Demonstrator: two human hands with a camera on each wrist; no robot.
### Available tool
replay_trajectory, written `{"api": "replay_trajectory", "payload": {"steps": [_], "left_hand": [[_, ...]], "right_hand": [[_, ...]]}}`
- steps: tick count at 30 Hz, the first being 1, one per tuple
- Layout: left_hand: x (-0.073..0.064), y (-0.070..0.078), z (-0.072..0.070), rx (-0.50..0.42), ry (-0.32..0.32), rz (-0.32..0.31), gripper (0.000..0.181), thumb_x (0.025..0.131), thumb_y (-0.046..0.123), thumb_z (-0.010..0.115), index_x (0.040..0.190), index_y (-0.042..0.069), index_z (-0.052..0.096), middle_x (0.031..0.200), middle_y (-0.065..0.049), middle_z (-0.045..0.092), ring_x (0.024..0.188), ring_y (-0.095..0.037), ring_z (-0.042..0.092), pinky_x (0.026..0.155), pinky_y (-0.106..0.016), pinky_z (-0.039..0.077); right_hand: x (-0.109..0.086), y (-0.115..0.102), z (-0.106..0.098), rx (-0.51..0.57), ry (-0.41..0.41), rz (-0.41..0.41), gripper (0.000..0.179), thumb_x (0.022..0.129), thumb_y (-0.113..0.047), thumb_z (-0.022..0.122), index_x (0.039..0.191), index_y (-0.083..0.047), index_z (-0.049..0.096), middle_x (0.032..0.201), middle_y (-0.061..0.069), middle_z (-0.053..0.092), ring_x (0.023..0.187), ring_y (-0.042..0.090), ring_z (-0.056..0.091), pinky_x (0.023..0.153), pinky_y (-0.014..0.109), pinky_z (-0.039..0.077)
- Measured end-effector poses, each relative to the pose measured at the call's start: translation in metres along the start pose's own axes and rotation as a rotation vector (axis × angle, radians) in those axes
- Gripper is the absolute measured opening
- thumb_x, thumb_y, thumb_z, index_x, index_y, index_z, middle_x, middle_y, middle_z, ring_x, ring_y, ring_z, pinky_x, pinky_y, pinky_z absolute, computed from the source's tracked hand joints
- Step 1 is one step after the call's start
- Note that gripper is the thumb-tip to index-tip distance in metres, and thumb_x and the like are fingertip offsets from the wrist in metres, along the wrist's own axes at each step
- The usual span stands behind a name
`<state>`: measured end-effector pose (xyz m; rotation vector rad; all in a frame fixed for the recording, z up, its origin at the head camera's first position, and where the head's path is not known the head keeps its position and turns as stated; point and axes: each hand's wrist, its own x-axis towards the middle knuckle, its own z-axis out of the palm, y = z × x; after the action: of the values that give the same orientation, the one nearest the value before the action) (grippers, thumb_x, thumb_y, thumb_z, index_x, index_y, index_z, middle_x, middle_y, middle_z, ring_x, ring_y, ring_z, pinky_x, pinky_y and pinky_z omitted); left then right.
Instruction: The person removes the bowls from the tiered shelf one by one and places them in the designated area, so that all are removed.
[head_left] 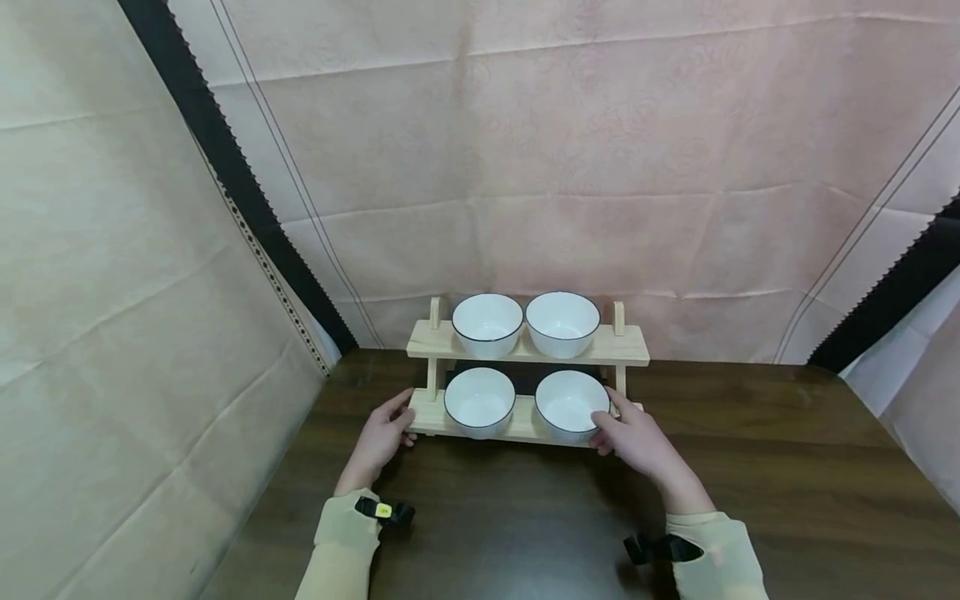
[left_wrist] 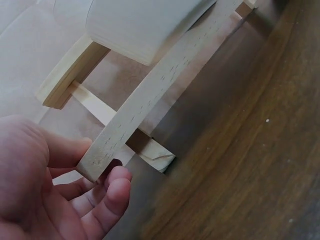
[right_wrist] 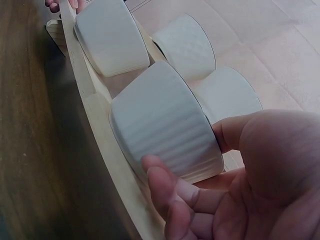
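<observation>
A two-tier pale wooden rack [head_left: 630, 343] stands on the table with two white, dark-rimmed bowls on each tier. At the lower tier's left end, my left hand [head_left: 378, 442] pinches the board [left_wrist: 145, 95]; the left wrist view shows the thumb above and fingers curled below. My right hand [head_left: 637, 437] grips the lower right bowl [head_left: 570, 404], thumb at its rim and fingers against its ribbed side [right_wrist: 165, 125]. Beside it sits the lower left bowl [head_left: 480, 400]. The upper left bowl [head_left: 487, 321] and upper right bowl [head_left: 562, 321] stand behind, touched by neither hand.
The dark brown wooden table [head_left: 495, 525] extends in front of the rack and to both sides. Pale cloth [head_left: 585, 167] hangs close behind the rack. Another cloth panel [head_left: 150, 333] closes off the left side, with a black strip [head_left: 247, 183] along the corner.
</observation>
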<state>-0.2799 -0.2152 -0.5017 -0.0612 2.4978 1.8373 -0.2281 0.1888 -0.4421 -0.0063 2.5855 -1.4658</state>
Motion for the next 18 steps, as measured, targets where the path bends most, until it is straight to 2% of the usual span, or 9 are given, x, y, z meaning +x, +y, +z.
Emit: {"api": "replay_trajectory", "payload": {"steps": [6, 11, 18], "left_hand": [[-0.0027, 0.0003, 0.0018, -0.014, -0.003, 0.012, 0.047, 0.097, 0.020, 0.049, 0.143, 0.015, 0.040, 0.106, -0.014, 0.048, 0.069, -0.025, 0.059, 0.062, -0.035, 0.054], [-0.0035, 0.0005, 0.0002, -0.022, -0.014, -0.002, 0.047, 0.097, 0.021, 0.049, 0.143, 0.017, 0.039, 0.108, -0.014, 0.048, 0.071, -0.025, 0.060, 0.064, -0.035, 0.054], [-0.0022, 0.0026, -0.0034, -0.038, -0.036, -0.011, 0.049, 0.098, 0.023, 0.048, 0.145, 0.016, 0.035, 0.112, -0.016, 0.048, 0.078, -0.032, 0.060, 0.068, -0.039, 0.054]], "right_hand": [[-0.0008, 0.0007, 0.0015, 0.030, 0.005, 0.005, 0.060, 0.096, -0.031, 0.044, 0.147, -0.009, 0.024, 0.080, 0.010, 0.069, 0.070, 0.021, 0.064, 0.072, 0.036, 0.054], [-0.0004, 0.0017, 0.0019, 0.036, 0.012, 0.004, 0.056, 0.096, -0.031, 0.044, 0.146, -0.010, 0.027, 0.080, 0.010, 0.068, 0.069, 0.021, 0.064, 0.071, 0.037, 0.053], [0.0002, -0.0006, 0.0003, 0.036, 0.035, -0.006, 0.053, 0.096, -0.029, 0.043, 0.144, -0.010, 0.031, 0.081, 0.011, 0.068, 0.069, 0.022, 0.064, 0.071, 0.039, 0.054]]}}
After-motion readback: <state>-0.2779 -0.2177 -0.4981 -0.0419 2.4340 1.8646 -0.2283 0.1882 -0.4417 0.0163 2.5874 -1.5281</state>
